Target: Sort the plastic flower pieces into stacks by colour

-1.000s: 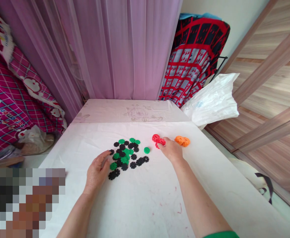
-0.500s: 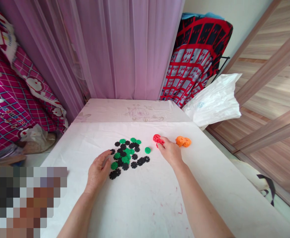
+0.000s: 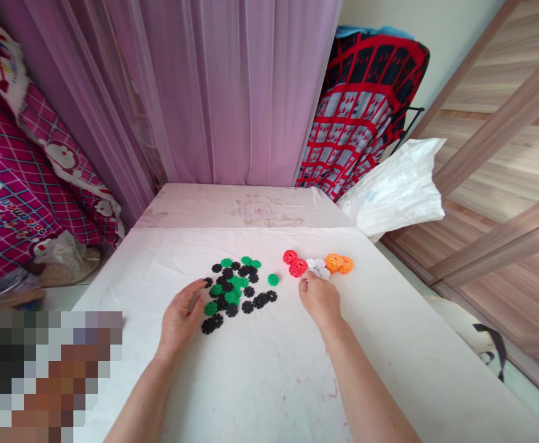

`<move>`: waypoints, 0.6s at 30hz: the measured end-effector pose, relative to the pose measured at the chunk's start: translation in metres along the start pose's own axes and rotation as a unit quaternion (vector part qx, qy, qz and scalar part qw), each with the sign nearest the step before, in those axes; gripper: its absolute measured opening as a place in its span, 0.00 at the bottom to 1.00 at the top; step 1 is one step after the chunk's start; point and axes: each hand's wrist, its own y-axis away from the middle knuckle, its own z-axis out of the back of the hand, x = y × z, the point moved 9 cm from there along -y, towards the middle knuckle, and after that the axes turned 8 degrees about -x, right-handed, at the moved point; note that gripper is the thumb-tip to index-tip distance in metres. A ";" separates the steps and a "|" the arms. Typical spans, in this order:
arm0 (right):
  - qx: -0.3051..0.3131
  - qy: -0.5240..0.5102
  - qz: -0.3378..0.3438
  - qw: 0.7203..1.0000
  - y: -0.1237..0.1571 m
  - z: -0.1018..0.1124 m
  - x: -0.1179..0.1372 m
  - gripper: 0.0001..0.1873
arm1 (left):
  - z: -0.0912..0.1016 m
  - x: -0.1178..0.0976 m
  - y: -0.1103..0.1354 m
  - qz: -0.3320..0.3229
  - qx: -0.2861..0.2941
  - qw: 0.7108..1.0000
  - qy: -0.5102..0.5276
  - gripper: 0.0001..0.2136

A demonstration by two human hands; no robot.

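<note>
A loose heap of green and black notched discs (image 3: pixel 233 287) lies on the white table (image 3: pixel 269 369). My left hand (image 3: pixel 180 320) rests flat and open at the heap's left edge, fingertips touching a black disc. To the right sit a red disc cluster (image 3: pixel 294 263), a small white cluster (image 3: pixel 318 266) and an orange cluster (image 3: pixel 338 263) in a row. My right hand (image 3: pixel 318 298) is just below the white cluster, fingers curled with the tips close to it; nothing shows in its grasp. A single green disc (image 3: pixel 273 279) lies between heap and red cluster.
A pink curtain (image 3: pixel 223 92) hangs behind the table. A red patterned cloth (image 3: pixel 366 111) and a white plastic bag (image 3: pixel 396 184) are at the back right. Pink patterned bedding (image 3: pixel 24 178) fills the left side. Wooden floor lies to the right.
My right hand has drawn back toward me from the red cluster, which now lies free on the table, and the white cluster it covered is uncovered. The left hand has stayed in place.
</note>
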 end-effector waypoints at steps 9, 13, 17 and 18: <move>0.023 0.005 0.000 1.000 -0.012 0.003 0.005 0.19 | 0.001 -0.002 0.000 0.006 -0.001 1.000 -0.001 0.19; 0.026 0.003 -0.001 1.000 -0.008 0.003 0.004 0.19 | 0.001 -0.001 0.001 0.010 0.001 1.000 0.004 0.19; 0.022 -0.040 0.035 0.998 0.004 -0.004 0.018 0.16 | 0.001 -0.002 0.001 0.010 0.001 1.000 0.010 0.18; 0.014 -0.064 0.049 0.997 0.007 -0.006 0.024 0.14 | 0.001 -0.002 0.001 0.009 0.002 1.000 0.011 0.18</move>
